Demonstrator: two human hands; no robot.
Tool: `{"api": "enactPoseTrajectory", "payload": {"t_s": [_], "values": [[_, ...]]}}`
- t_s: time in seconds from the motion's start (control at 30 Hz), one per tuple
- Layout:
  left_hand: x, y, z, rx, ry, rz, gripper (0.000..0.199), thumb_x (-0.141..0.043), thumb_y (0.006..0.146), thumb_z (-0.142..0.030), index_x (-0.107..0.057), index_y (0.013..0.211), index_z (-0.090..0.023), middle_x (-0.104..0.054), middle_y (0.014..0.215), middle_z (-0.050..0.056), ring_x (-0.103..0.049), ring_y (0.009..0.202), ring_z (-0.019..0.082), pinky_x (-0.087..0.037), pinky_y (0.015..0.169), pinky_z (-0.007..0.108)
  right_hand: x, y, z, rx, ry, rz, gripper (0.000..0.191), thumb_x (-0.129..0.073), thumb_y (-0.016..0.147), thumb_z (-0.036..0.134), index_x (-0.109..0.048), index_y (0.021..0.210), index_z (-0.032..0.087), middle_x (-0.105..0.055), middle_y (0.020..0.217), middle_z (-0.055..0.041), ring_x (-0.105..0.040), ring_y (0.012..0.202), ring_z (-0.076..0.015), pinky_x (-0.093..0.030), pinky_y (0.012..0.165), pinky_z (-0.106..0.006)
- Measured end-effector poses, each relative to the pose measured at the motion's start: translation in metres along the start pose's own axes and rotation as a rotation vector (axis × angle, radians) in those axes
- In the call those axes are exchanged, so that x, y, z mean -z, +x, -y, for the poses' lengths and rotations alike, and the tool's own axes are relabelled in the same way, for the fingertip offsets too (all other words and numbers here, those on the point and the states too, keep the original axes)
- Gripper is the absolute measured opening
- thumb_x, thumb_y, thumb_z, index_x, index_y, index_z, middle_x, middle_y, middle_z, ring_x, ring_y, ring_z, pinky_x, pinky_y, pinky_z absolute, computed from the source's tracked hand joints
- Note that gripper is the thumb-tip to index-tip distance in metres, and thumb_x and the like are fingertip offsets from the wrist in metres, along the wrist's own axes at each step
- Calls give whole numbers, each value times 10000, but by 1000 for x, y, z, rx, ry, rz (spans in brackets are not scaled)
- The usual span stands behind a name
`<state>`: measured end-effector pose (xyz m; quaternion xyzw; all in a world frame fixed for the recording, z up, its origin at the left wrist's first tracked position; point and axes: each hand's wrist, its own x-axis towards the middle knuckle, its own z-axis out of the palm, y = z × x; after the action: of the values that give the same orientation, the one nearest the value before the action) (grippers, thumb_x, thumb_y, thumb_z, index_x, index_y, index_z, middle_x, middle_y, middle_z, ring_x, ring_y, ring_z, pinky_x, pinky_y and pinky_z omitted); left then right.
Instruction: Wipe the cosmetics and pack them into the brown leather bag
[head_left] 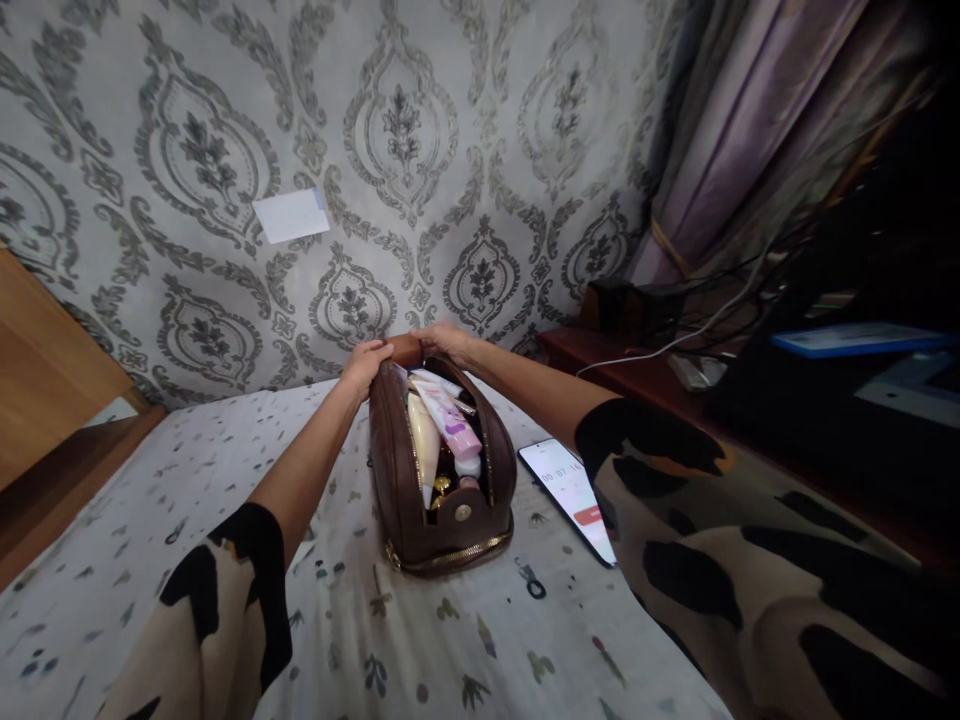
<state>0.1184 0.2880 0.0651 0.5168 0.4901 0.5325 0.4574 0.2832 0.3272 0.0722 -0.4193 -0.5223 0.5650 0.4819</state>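
A brown toiletry bag [397, 500] stands unzipped on the bed, its top gaping. Inside lie a pink-and-white tube [450, 418], a cream-coloured tube [424, 440], a small gold-coloured item [442, 487] and other items partly hidden. My left hand [365, 368] is closed on the far left edge of the bag, by a lighter brown flap or strap [405, 350]. At the far right edge, my right hand [448, 343] grips the same end, with its fingertips at that flap. A round metal snap [463, 513] shows on the near flap.
Right of the bag lies a phone [566, 490] with a timer on its screen. The printed bedsheet [337, 640] runs up to a patterned wall [405, 230]. A wooden headboard [52, 370] is at left; a dark red table [622, 375] with cables stands at right.
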Motion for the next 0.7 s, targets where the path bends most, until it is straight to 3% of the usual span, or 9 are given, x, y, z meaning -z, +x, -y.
{"api": "enactPoseTrajectory", "payload": {"t_s": [0.13,0.43,0.57,0.7], "values": [[0,-3,-3,-24,1,-13,265,-785,579,-317,-603,723,-189,-571,494,-59,-519,416,113,-390,447,217,0,-2,0,-58,-9,12,304,-629,970,341,-614,1210,155,-654,1161,-79,-668,949,-191,-592,799,-375],[-4,-2,-10,-59,67,-42,225,-770,623,-358,-623,646,-189,-536,476,-48,-469,412,113,-317,418,225,7,-8,2,-1,40,-18,219,-626,973,329,-640,1080,138,-669,981,-34,-650,774,-132,-572,674,-287],[-4,3,-8,-85,74,-44,222,-788,639,-359,-668,695,-181,-598,542,-26,-544,504,135,-380,480,228,5,-6,2,-11,58,-26,233,-609,983,361,-647,1002,132,-668,883,-12,-633,693,-113,-555,634,-268],[-4,5,-6,-124,56,-21,214,-789,641,-307,-716,797,-181,-686,677,-17,-636,666,157,-468,616,225,2,-10,3,19,105,-9,174,-737,883,292,-667,873,133,-703,754,-21,-643,646,-128,-547,665,-277]]}}
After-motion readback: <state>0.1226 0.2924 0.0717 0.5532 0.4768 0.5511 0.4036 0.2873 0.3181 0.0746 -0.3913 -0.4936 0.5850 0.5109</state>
